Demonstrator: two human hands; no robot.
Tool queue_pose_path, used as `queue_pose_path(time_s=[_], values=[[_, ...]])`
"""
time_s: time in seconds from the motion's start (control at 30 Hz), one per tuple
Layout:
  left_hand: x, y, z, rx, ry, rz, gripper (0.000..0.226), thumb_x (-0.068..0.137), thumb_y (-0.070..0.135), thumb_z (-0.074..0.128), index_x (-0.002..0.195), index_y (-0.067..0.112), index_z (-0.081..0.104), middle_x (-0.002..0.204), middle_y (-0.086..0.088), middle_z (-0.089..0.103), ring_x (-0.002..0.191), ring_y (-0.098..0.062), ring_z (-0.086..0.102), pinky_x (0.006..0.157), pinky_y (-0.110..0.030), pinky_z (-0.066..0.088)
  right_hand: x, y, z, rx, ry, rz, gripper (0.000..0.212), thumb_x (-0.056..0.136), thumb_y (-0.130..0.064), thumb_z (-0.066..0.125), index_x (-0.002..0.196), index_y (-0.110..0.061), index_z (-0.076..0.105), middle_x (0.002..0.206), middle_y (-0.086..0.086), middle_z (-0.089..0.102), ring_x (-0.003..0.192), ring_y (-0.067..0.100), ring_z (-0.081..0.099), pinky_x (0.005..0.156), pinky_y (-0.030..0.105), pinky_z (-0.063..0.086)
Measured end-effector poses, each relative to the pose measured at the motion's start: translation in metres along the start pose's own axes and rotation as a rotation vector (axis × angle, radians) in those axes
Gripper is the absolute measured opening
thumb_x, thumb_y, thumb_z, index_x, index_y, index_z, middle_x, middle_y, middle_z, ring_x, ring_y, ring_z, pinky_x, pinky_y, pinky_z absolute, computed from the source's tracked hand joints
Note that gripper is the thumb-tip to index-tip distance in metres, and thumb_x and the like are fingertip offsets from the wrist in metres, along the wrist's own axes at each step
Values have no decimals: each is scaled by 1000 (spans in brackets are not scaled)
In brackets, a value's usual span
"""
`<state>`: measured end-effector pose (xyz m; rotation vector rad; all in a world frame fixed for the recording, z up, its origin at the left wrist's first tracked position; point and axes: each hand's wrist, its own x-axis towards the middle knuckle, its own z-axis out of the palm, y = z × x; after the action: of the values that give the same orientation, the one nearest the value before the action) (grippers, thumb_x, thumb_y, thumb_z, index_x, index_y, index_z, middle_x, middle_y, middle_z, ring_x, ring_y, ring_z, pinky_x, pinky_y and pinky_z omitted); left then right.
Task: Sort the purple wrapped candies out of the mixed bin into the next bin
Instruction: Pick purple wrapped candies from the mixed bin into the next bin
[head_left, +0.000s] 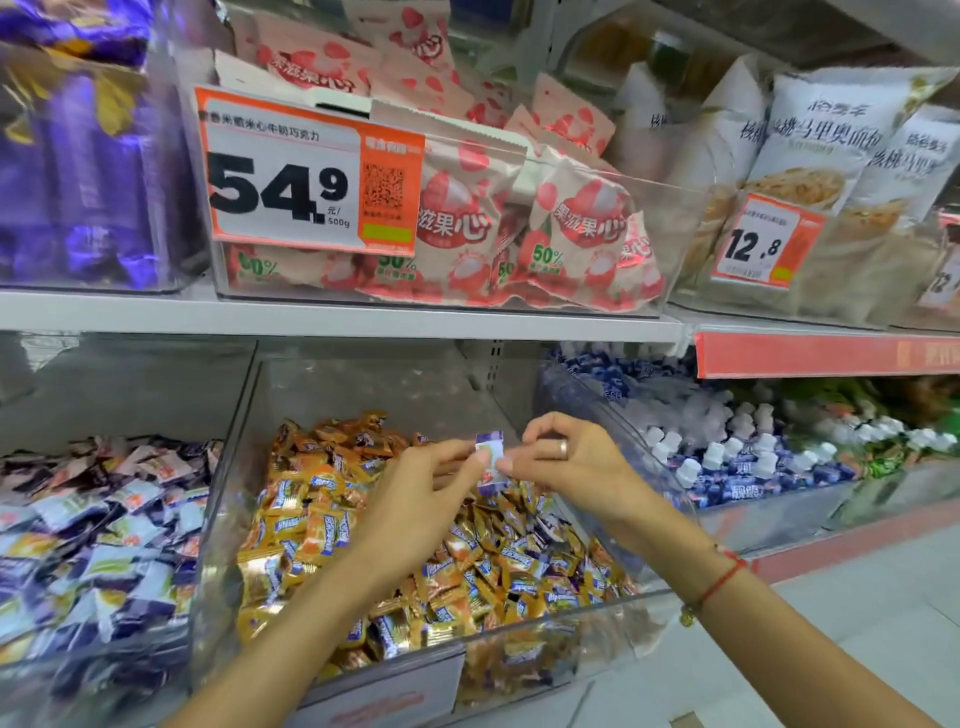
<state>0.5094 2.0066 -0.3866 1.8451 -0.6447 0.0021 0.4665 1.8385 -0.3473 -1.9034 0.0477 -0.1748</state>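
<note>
A clear mixed bin (519, 631) on the lower shelf is filled with orange and gold wrapped candies with some purple ones among them. Above its middle, a purple and white wrapped candy (490, 462) is held upright between both hands. My left hand (415, 499) pinches its left edge with thumb and fingers. My right hand (566, 457), with a ring on one finger, pinches its right edge. The bin to the left (208, 519) holds purple and white wrapped candies (104, 535).
A bin of blue and white small bottles (737, 457) stands to the right. The shelf above carries pink snack bags (519, 228) behind a 54.9 price tag (306, 171), purple packs at left, white bags at right. Floor lies at the lower right.
</note>
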Motion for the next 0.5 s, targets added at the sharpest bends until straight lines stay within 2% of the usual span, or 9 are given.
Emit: queue_pose_path(time_s=[0.1,0.13,0.17,0.23,0.3,0.37,0.43,0.47,0.5], values=[[-1,-3,-2,-11,36,-13,21,96,33,55,107,24,71,103,11,71,98,-2,65,92,-34,54,3,12,-6,-67,25,4,15,82,-2,73,88,-12,63,72,-4,70,75,13,68,58,16,50],[0,-4,-2,14,44,-39,21,97,34,52,107,24,68,105,10,70,98,-4,65,89,-37,55,7,18,-10,-244,32,2,15,83,-2,71,90,-14,66,79,-6,70,82,16,67,63,19,53],[0,-4,-2,40,43,-65,21,99,34,48,107,25,64,108,8,69,95,-6,66,86,-38,56,12,27,-16,-532,4,24,18,84,-3,68,97,-16,66,91,-6,70,91,17,66,72,24,55],[2,-4,-1,56,29,-90,18,103,29,38,101,24,55,104,7,67,79,-3,66,74,-32,58,20,43,-20,-1042,-169,125,34,86,-8,63,118,-18,61,119,2,62,110,22,59,87,31,51],[2,2,0,-16,17,-133,19,104,21,33,92,23,47,94,4,65,66,-2,62,57,-21,53,24,54,-17,-1220,-258,200,38,85,-10,64,122,-15,59,125,9,57,113,27,56,89,36,50],[1,1,-1,-66,-7,-156,13,102,19,36,94,22,47,94,-2,63,68,-9,58,58,-27,51,26,55,-14,-1201,-188,165,26,84,-9,66,109,-13,66,115,10,63,106,28,60,87,37,52],[1,-2,-2,-46,-31,-167,6,100,24,43,104,24,48,92,-4,61,65,-13,57,65,-37,53,24,51,-17,-1073,-130,122,13,83,-4,66,82,-17,70,86,3,66,84,22,62,77,32,52],[1,-4,-3,-33,-36,-172,10,100,27,45,109,25,47,92,-5,61,63,-14,58,68,-40,53,23,48,-20,-976,-100,118,23,82,-1,66,70,-21,64,70,-2,60,70,16,57,70,27,48],[2,-4,-3,-33,-39,-177,14,100,28,45,114,26,47,93,-6,61,63,-15,58,69,-40,54,18,44,-22,-840,-68,140,24,82,0,68,71,-20,63,63,-5,56,63,10,54,66,23,45]])
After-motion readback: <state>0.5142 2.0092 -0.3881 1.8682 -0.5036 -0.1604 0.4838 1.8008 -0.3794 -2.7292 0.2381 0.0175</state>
